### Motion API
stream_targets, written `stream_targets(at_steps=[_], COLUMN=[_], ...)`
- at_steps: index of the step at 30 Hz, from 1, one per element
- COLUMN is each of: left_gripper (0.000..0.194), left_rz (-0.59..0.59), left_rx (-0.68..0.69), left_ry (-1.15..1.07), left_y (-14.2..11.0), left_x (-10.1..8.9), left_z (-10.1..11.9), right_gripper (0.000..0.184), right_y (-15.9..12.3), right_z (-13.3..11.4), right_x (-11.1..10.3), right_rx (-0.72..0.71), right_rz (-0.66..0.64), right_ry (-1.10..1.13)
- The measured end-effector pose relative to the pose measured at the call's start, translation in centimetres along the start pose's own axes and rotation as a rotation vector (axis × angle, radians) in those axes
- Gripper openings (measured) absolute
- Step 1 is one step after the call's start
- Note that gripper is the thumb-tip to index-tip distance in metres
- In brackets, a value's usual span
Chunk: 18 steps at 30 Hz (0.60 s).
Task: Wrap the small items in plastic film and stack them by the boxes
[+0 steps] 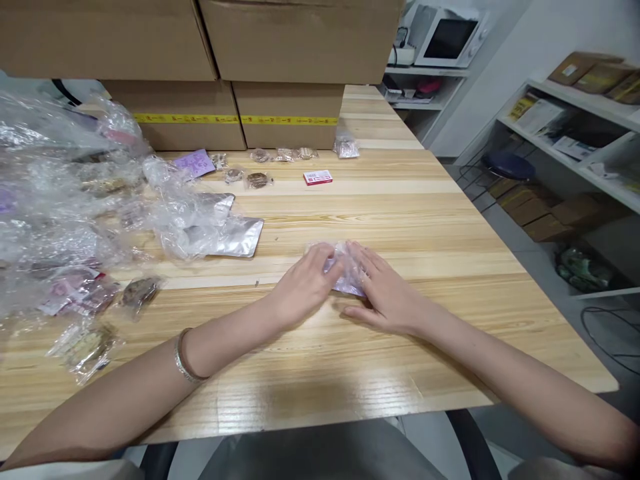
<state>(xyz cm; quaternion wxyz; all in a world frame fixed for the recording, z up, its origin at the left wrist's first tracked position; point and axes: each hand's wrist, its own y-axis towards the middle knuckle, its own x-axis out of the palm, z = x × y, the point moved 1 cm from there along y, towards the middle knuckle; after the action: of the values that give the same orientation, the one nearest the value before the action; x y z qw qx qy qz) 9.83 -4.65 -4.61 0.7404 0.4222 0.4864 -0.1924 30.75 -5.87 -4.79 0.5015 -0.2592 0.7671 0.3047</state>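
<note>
A clear plastic packet (pixel 349 268) with something purple in or under it lies on the wooden table in front of me. From the left, my left hand (pixel 309 281) has its fingers bent over the packet's edge, the thumb against the plastic. My right hand (pixel 387 293) rests on the packet's other side, fingers stretched out and thumb spread apart on the tabletop. Both hands hide parts of the packet, so its contents cannot be made out. A small red and white box (pixel 318 177) lies beyond the hands.
Crumpled clear plastic wrapping (pixel 95 220) covers the table's left side, with silver pouches (pixel 240 238) at its edge. Cardboard boxes (pixel 295 107) are stacked at the back. Small wrapped pieces (pixel 258 180) and a purple packet (pixel 195 164) lie before them.
</note>
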Motion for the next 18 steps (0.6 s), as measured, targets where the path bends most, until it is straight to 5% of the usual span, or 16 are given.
stream_targets(at_steps=[2,6,8,14,16,18], left_gripper=[0.043,0.044,0.036,0.018,0.023,0.027], left_rz=[0.047,-0.083,-0.088,0.061,0.184,0.270], left_rx=[0.049,0.125,0.042,-0.257,-0.392,-0.477], left_ry=[0.032,-0.063,-0.184,-0.559,-0.533,-0.472], left_y=[0.1,0.5,0.8,1.0,0.7,0.3], left_x=[-0.3,-1.0,-1.5,-2.5,-2.6,-2.5], left_z=[-0.2,-1.1,-1.6,-2.6,-3.3,-4.1], right_gripper=[0.092,0.092,0.088,0.039,0.032,0.029], right_y=[0.0,-0.1,-0.2,0.3,1.3,3.0], right_z=[0.0,0.3,0.4,1.4,3.7,7.2], right_x=[0.0,-0.3,-0.8,-3.4,-4.1,-4.7], right_rx=[0.000,-0.020,-0.003,0.065,0.203,0.431], right_rz=[-0.013,0.031,0.082,0.120,0.268,0.572], right_ry=[-0.023,0.091,0.159,0.176,0.303,0.498])
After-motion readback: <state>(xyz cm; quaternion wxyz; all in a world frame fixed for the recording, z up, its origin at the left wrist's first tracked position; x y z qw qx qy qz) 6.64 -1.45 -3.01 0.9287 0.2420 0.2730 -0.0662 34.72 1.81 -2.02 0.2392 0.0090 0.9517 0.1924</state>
